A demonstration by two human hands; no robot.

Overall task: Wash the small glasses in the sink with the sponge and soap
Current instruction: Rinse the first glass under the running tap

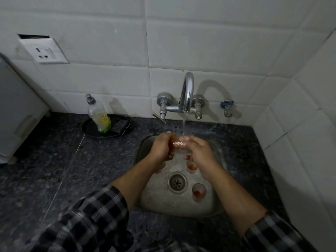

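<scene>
Checked sleeves (pixel 87 220) frame the bottom edge. At ten o'clock from the sink (pixel 156 202) a soap bottle (pixel 99 115) stands on a dark tray (pixel 91 127) beside a sponge (pixel 122 126). Over the basin, the left hand (pixel 161 149) and right hand (pixel 199 151) both clasp one small glass (pixel 181 145) under the running tap (pixel 187 91). Two stained glasses stand inside: one (pixel 191 166) at twelve o'clock from the drain (pixel 177 182), another (pixel 199 191) at four.

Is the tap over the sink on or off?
On: a stream of water falls from the tap spout onto the glass held in both hands.
</scene>
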